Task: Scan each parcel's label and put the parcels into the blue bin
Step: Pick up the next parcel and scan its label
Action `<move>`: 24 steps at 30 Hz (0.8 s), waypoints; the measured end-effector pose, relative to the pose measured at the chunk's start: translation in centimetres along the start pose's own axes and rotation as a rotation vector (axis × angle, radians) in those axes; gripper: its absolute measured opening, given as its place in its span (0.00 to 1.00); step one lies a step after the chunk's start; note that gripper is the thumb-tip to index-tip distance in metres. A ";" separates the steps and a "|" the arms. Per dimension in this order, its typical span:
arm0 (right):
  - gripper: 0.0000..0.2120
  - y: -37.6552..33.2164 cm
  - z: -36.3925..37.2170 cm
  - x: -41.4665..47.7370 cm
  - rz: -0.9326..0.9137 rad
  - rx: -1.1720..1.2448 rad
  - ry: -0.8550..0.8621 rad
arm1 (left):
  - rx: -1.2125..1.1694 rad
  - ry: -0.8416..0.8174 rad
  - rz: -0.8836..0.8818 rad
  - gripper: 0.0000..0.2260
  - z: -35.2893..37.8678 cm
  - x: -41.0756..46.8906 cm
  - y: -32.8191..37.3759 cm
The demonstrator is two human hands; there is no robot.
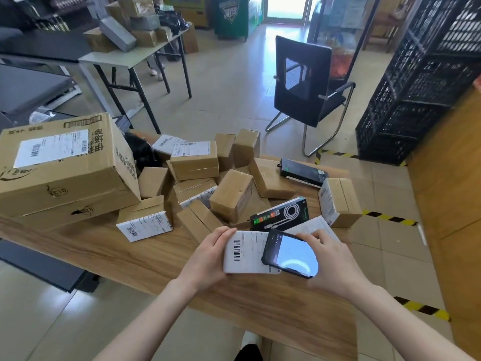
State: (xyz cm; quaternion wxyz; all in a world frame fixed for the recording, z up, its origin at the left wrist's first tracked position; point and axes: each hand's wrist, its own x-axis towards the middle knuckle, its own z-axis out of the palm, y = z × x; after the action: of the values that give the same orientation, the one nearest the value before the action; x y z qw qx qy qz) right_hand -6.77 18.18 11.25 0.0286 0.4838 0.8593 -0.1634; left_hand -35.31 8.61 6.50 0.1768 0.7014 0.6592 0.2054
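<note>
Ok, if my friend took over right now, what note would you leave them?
Left hand grips a white-labelled parcel by its left edge, at the wooden table.
Right hand holds a phone over its label.
Done: cannot tell; the blue bin is out of sight.
Left: finish this scan, bin the parcel, then work through the pile on the table.

big carton [65,162] at 9 o'clock: a round stamp "013" on its near side, upside down. chinese print on its top and right side, and a white label with barcodes, too small to read. box [65,213] under it: a like stamp, digits unclear. parcel [244,254] at 6 o'clock: barcode label, text illegible. phone [291,254] screen: nothing readable. green cabinet [229,14] at 12 o'clock: triangular logo, unreadable.
</note>
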 end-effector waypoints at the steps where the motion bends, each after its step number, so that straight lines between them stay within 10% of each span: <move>1: 0.47 0.3 0.0 -0.1 0.038 0.061 0.022 | -0.007 0.009 0.015 0.44 -0.3 0.3 0.2; 8: 0.45 4.7 1.1 -3.2 0.331 0.613 0.337 | -0.068 -0.033 0.124 0.46 -0.8 3.9 2.5; 24: 0.44 16.5 4.9 -32.7 0.954 0.759 0.665 | -0.182 -0.328 0.616 0.39 14.6 6.4 29.4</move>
State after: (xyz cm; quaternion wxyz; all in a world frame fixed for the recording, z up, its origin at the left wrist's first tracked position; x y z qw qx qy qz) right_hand 23.90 -2.38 9.22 -0.3385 0.8098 0.3992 -0.2651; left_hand -2.37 13.29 9.59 0.2718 0.8723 0.3586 0.1915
